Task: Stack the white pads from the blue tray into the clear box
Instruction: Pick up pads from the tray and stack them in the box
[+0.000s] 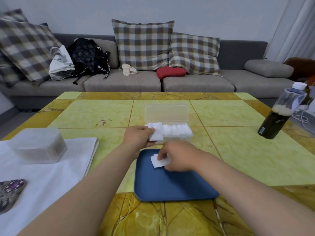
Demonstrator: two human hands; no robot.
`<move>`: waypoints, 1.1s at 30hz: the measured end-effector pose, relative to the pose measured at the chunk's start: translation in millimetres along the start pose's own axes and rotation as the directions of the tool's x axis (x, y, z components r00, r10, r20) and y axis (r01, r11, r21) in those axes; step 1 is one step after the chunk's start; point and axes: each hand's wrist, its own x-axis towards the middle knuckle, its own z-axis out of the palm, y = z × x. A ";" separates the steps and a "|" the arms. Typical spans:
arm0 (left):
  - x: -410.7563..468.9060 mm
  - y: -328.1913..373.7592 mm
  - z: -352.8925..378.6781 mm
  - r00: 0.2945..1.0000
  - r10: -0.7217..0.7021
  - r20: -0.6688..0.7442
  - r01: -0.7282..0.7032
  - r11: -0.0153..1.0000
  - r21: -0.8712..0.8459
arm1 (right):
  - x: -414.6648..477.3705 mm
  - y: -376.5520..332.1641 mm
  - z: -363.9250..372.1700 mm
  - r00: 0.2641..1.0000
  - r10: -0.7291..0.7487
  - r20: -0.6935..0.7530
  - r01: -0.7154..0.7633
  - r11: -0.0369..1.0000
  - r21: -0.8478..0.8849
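Step in hand: mid-transfer, prob. close to the end. Left hand [137, 136] grips a small stack of white pads [156, 134] between thumb & curled fingers, holding it at the left end of the clear box [182, 139], whose lid [167, 114] stands open at the back. Packed pads [177, 131] fill the box from about the middle to its right end. The left end looks like the only gap.

The box sits mid-counter [255, 150], just beyond the far edge of the blue tray [179, 183]. Right hand [179, 158] is down at the tray's far-left corner, fingers curled over & pinching the few loose pads [159, 162]. Can't tell if they're lifted off yet. No other pads show on the tray.

Next, prob.: left hand seats its stack upright in the gap, square w/ the row. Right hand gathers the remaining pads w/o fanning them and brings them over. Pads look soft & thin, so a light squeeze w/ edges aligned seems right.
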 end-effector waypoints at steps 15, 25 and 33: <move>4.8 -7.9 4.7 0.996 0.031 -0.086 -0.030 0.999 0.014 | -11.6 37.0 -31.9 0.929 0.363 -0.079 -0.157 0.576 0.802; -10.4 -1.2 26.9 0.966 -0.098 0.239 0.153 0.962 -0.226 | -8.7 40.4 -31.8 0.912 0.410 0.014 -0.141 0.281 0.949; -12.7 -2.5 25.3 0.961 -0.091 0.262 0.154 0.961 -0.230 | -12.9 34.3 -38.8 0.906 0.420 -0.050 -0.116 0.361 0.925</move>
